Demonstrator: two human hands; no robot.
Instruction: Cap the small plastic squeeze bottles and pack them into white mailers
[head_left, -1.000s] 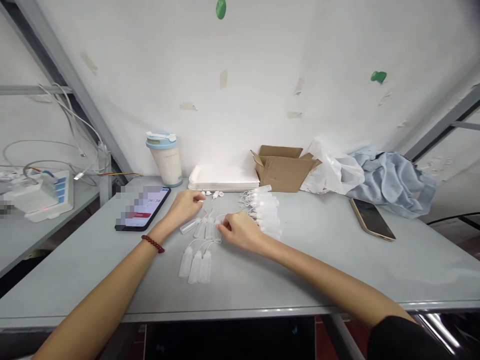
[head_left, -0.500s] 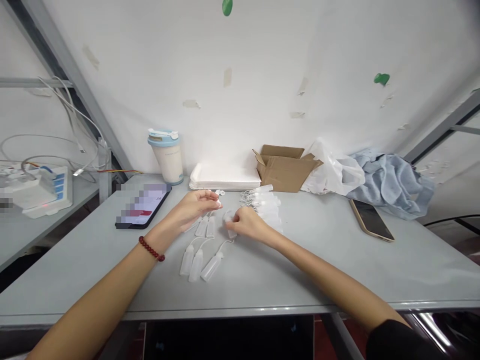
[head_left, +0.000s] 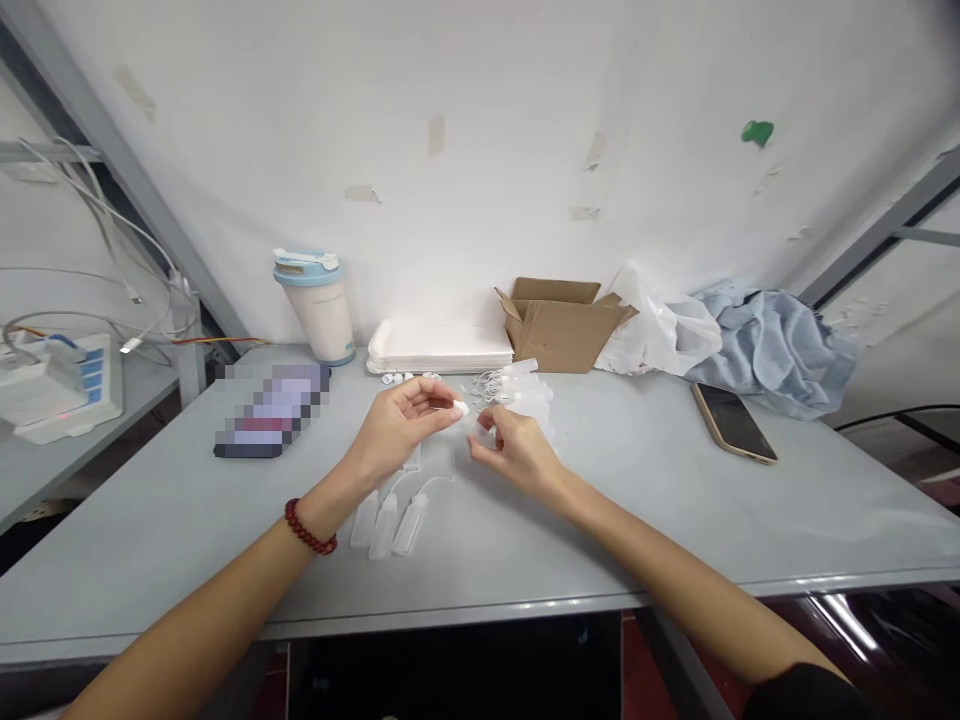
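Above the middle of the bench (head_left: 660, 540), the fingers of the left hand (head_left: 397, 430) are pinched together on a small white cap (head_left: 460, 408), thumb against fingertips, palm turned up. Just right of it, with a slim gap between, the right hand (head_left: 521, 452) has its fingers closed around a small translucent bottle (head_left: 480, 432). Most of the bottle is hidden in the grip, so its long axis cannot be read, though the part that shows looks to face left toward the cap. The cap lies left and slightly far of the bottle, both lifted off the surface, the two hands nearly meeting. A red bead bracelet (head_left: 309, 528) circles the left wrist. Near the left wrist three more bottles (head_left: 386, 522) lie side by side on the bench, long axes running near to far, with thin tethers at their far ends. Farther off sit a heap of like bottles (head_left: 529, 392) and a few loose caps (head_left: 405, 378) to its left. Beyond them, against the wall, are a stack of white trays (head_left: 439, 348), a cardboard box (head_left: 562, 322) and a lidded cup (head_left: 315, 305).
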